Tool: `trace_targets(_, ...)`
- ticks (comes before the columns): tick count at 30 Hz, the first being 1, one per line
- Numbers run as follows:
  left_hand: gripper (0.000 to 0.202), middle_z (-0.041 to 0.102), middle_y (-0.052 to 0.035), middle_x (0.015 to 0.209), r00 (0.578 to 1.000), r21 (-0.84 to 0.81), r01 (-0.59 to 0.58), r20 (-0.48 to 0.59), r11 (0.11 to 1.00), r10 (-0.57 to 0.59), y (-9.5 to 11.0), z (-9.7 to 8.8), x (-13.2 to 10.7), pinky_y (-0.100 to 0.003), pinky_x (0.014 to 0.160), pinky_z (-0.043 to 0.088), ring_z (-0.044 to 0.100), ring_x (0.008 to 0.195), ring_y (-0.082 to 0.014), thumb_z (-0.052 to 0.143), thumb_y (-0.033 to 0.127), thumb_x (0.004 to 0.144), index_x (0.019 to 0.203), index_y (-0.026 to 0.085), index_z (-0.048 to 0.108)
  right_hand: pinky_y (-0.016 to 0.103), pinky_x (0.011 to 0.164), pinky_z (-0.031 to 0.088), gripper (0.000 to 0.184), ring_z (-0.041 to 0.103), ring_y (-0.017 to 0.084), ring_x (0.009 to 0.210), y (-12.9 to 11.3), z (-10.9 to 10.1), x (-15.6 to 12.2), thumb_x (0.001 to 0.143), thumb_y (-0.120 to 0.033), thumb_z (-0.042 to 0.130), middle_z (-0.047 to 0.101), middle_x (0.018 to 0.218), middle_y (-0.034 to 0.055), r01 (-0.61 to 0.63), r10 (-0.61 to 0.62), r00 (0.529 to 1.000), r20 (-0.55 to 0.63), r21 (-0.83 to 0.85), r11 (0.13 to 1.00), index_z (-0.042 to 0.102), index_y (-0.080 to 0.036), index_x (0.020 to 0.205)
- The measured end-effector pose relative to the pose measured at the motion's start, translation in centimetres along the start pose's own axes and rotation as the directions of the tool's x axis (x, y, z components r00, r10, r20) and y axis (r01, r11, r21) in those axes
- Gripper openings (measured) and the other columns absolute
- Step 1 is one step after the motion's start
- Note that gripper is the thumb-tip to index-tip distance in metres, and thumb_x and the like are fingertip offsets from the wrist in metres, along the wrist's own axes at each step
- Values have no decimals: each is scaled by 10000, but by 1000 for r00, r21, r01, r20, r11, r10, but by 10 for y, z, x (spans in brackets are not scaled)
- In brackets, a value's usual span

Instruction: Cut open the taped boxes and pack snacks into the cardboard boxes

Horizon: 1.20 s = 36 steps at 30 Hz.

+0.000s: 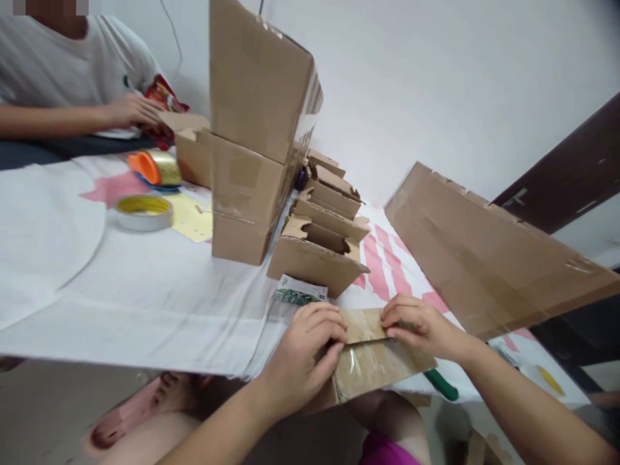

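Note:
A small cardboard box [375, 371] with shiny clear tape across it lies tilted at the near edge of the table. My left hand [310, 352] grips its left side, fingers curled over the top and thumb along the side. On the right, my right hand [419, 323] pinches the far edge of the folded flap between thumb and fingers. Just beyond my left hand lies a green and white printed packet [300, 290], against an open-topped cardboard box [314, 261]. A curved green object [442, 384] sticks out beside the held box; its kind is unclear.
Taped boxes [247, 177] stand stacked in a tall pile at centre. Open boxes [334, 194] line up behind it. A large cardboard sheet [484, 252] leans at right. Left are a tape roll [144, 213], an orange tape dispenser [145, 169] and a seated person [97, 71].

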<state>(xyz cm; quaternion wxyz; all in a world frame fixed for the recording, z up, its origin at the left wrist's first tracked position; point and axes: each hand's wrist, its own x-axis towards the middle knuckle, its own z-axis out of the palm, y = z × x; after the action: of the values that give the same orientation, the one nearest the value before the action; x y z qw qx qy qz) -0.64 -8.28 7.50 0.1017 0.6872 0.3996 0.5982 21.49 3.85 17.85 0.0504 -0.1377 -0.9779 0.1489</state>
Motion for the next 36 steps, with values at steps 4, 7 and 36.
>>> trace_targets(4, 152, 657, -52, 951, 1000, -11, 19, 16, 1000, -19, 0, 0, -1, -411, 935, 450, 555, 1061, -213, 496, 86, 852, 883, 201, 590, 317, 789, 516, 190, 602, 181, 897, 0, -2, 1, 860, -364, 641, 650, 910, 71, -3, 3, 1000, 22, 33, 999, 637, -196, 949)
trace_targets(7, 156, 654, -53, 958, 1000, -14, 22, 15, 1000, -22, 0, 0, -1, -417, 941, 444, 550, 1063, -213, 492, 79, 852, 878, 200, 586, 315, 803, 515, 141, 603, 172, 904, 0, -3, 2, 906, -319, 579, 649, 920, 72, -4, 3, 1000, 22, 51, 999, 649, -201, 938)
trace_targets(36, 204, 266, -76, 1533, 963, 128, 228, 114, 965, -243, 5, 9, -8, -630, 1081, 171, 108, 1426, -374, 573, 393, 829, 916, 216, 627, 301, 712, 514, 144, 631, 166, 791, 2, 11, -2, 936, -241, 484, 667, 858, 47, -138, 141, 947, -289, 33, 990, 618, -212, 978)
